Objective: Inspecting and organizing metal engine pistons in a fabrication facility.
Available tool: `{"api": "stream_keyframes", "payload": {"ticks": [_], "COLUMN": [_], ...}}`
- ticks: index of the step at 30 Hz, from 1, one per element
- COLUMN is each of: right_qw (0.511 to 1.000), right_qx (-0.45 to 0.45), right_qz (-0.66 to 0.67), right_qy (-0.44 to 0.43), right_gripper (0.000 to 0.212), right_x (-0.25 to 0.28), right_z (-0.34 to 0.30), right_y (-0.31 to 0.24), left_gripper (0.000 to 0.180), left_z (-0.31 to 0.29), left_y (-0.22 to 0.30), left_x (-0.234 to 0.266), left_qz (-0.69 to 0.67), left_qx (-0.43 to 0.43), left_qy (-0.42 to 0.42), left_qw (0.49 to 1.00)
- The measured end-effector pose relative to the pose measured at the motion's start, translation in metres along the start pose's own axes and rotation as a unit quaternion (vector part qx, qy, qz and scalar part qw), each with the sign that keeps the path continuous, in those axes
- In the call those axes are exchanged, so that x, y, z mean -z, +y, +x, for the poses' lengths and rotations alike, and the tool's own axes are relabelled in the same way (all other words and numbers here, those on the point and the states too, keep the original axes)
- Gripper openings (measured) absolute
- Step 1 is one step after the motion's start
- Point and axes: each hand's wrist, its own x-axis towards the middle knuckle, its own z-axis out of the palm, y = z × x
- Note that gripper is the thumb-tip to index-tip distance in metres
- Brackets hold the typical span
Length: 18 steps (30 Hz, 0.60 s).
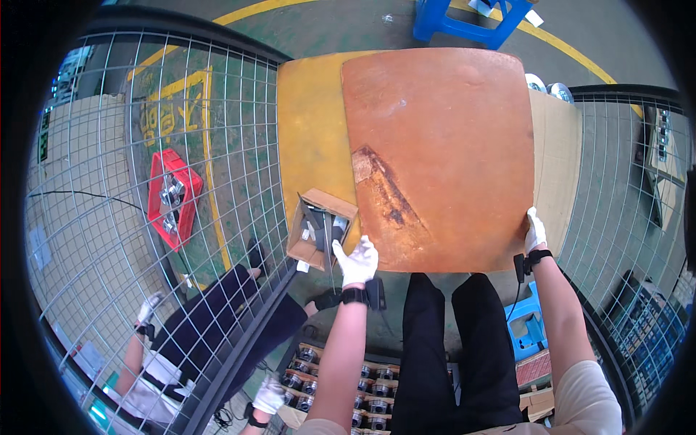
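Note:
A worn orange-brown board (449,138) lies over a yellow board (312,123) on the work table. My left hand (357,262), in a white glove, is at the board's near left corner, its thumb and fingers apart and nothing visible in it. Beside it stands a small open cardboard box (304,250) with thin dark and metallic pieces inside; I cannot make out their kind. At the near right edge of the orange board, my gloved right hand (535,230) touches the side with fingers stretched out. The undersides of both hands are hidden. Each wrist wears a black strap.
Wire mesh panels (239,167) flank the table. Beyond the left mesh are a red crate (192,192) of metal parts and a co-worker with gloved hands (270,395). Trays of metal parts (377,406) sit below me. Blue stools (533,333) stand near my right leg and behind the table.

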Motion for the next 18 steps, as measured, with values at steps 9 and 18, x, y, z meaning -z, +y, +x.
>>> {"api": "stream_keyframes", "payload": {"ticks": [9, 18], "right_qw": [0.987, 0.973], "right_qx": [0.042, 0.082], "right_qz": [-0.153, -0.179], "right_qy": [-0.027, -0.122], "right_gripper": [0.059, 0.044], "right_x": [-0.004, -0.031], "right_z": [-0.015, -0.061], "right_y": [0.024, 0.057], "left_gripper": [0.026, 0.02], "left_z": [0.002, -0.079], "left_y": [0.069, -0.112], "left_x": [0.03, -0.008], "left_qz": [-0.054, 0.201], "left_qx": [0.009, -0.233], "left_qy": [-0.081, 0.034], "left_qw": [0.995, 0.951]}}
